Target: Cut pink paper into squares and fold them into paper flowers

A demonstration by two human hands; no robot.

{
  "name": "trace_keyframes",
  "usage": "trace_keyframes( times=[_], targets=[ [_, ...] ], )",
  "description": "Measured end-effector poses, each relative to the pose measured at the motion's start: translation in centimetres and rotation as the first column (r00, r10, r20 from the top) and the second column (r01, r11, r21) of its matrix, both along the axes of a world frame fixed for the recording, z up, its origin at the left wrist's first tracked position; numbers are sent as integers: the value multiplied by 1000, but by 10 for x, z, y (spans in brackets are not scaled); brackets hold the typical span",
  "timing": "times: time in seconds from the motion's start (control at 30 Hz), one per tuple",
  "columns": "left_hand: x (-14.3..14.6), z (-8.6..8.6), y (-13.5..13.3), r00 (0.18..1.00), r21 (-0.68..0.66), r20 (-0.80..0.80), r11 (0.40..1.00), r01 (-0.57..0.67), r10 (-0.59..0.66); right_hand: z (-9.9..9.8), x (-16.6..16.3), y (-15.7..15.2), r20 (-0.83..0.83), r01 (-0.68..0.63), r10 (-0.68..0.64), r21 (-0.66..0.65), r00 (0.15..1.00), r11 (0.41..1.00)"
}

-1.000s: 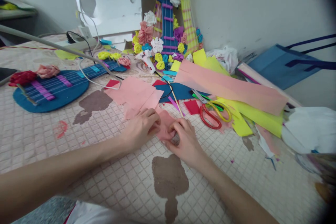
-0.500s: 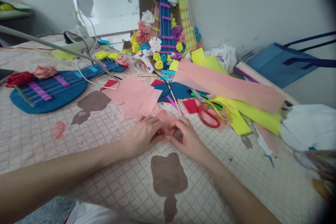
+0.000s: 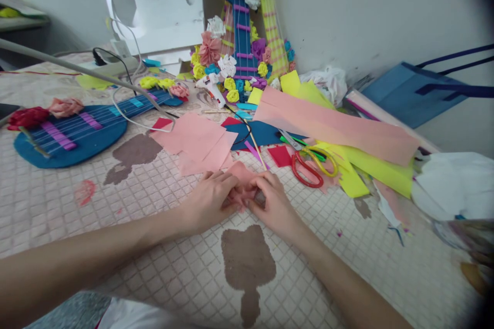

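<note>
Both hands meet over a small piece of pink paper (image 3: 242, 185) lying on the patterned tablecloth (image 3: 162, 262). My left hand (image 3: 208, 199) has its fingers curled onto the paper's left side, pinching it. My right hand (image 3: 275, 203) presses and pinches the paper's right side, fingers bent. The paper is crumpled or folded between the fingertips and partly hidden by them. A stack of pink paper squares (image 3: 196, 143) lies just beyond my hands.
Red and yellow scissors (image 3: 311, 165) lie right of my hands beside long pink (image 3: 332, 126) and yellow sheets (image 3: 370, 167). A thin wooden stick (image 3: 255, 145), a glue gun (image 3: 211, 86), a blue paper guitar (image 3: 73, 131) with paper flowers, and upright decorated guitars (image 3: 243, 36) stand behind. A blue bag (image 3: 420, 93) is at right.
My hands drew closer together over the pink paper, bunching it tighter between the fingertips. The view shifted slightly.
</note>
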State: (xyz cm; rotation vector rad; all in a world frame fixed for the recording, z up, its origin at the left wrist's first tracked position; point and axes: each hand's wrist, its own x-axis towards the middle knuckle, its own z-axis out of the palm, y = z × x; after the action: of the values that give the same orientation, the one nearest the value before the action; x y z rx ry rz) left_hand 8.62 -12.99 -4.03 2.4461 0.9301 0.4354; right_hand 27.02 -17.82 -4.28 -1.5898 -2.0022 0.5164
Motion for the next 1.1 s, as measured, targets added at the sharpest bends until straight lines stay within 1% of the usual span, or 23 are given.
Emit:
trace_keyframes(
  times=[0.13, 0.33, 0.6, 0.9, 1.1],
  targets=[
    [1, 0, 0, 1000, -2, -7, 1000, -11, 11, 0, -1, 0, -8, 10, -10, 5, 1000, 1000],
    [2, 1, 0, 999, -4, -35, 999, -37, 37, -4, -6, 3, 18, 64, -64, 30, 998, 998],
    [2, 1, 0, 999, 4, -22, 1000, -28, 29, -7, -8, 4, 52, 93, -95, 46, 994, 995],
    [-1, 4, -1, 1000, -7, -14, 1000, 18, -18, -6, -9, 4, 65, 101, -103, 36, 993, 994],
    [0, 5, 1, 998, -4, 7, 998, 64, -64, -7, -7, 3, 73, 68, -73, 58, 995, 996]
  ],
)
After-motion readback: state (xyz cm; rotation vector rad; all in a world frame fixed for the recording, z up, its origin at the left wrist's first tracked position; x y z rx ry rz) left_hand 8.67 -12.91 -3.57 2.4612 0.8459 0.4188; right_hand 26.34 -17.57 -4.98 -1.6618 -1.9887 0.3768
